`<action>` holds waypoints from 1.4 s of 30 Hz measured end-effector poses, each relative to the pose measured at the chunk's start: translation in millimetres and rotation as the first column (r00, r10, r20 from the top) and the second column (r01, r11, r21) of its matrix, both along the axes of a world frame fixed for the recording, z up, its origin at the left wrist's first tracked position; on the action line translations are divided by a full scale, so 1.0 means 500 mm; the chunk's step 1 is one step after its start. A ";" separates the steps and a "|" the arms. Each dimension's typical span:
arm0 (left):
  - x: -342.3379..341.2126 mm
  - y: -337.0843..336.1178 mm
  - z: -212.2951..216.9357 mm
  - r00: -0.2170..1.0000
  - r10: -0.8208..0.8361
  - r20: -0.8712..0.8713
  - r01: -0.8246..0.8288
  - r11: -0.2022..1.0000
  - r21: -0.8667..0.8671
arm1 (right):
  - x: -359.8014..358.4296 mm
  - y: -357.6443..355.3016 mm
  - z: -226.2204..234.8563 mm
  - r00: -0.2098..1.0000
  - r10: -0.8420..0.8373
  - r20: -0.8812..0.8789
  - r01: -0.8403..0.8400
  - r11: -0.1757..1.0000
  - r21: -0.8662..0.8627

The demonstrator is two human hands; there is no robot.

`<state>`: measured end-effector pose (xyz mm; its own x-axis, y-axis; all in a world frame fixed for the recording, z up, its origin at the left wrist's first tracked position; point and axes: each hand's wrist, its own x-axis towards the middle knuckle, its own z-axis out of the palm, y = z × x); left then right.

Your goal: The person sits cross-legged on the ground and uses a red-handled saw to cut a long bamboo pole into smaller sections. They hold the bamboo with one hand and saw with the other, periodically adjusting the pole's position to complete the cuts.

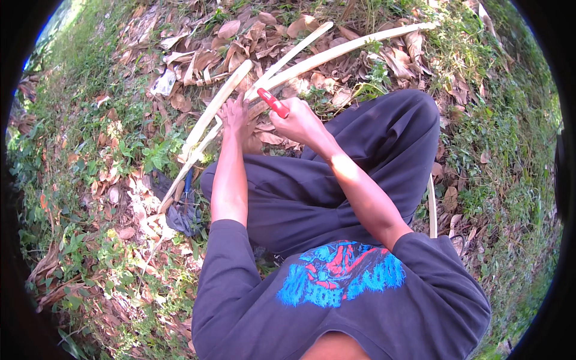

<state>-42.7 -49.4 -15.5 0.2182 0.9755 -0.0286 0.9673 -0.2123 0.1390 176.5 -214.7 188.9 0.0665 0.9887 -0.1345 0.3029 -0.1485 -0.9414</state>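
Note:
My left hand (234, 115) is on a long, curved, pale wooden strip (336, 56), its fingers bent over the place where several strips come together. Part of the wood there is hidden by the hand. A thicker pale strip (217, 102) slants along the left side of that hand, and a shorter one (300, 50) rises from the same spot. My right hand (298, 123) is closed around a red-handled tool (273, 102), just right of the left hand. The tool's working end cannot be made out.
Dry brown leaves (240, 51) and green plants (159, 155) cover the ground. My folded legs (378, 144) are close below the hands. A blue-handled tool (188, 180) lies by a dark crumpled bag (180, 217) at the left. Another pale strip (432, 207) shows right of my knee.

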 end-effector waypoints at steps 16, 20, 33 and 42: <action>-0.016 0.002 -0.017 0.998 -0.044 0.042 0.044 0.999 -0.010 | -0.005 0.012 0.002 1.000 -0.021 -0.001 0.021 1.000 -0.021; -0.011 -0.020 -0.016 0.995 -0.074 0.071 0.070 0.996 0.055 | -0.005 -0.027 0.027 1.000 0.003 -0.018 -0.005 0.998 -0.060; -0.013 -0.008 -0.024 0.996 -0.069 0.059 0.063 0.994 0.088 | -0.007 0.006 -0.003 1.000 -0.002 0.015 0.003 1.000 -0.014; -0.031 -0.010 -0.043 0.995 -0.062 0.079 0.053 0.993 0.104 | -0.003 -0.112 0.085 1.000 0.026 0.007 -0.026 1.000 0.000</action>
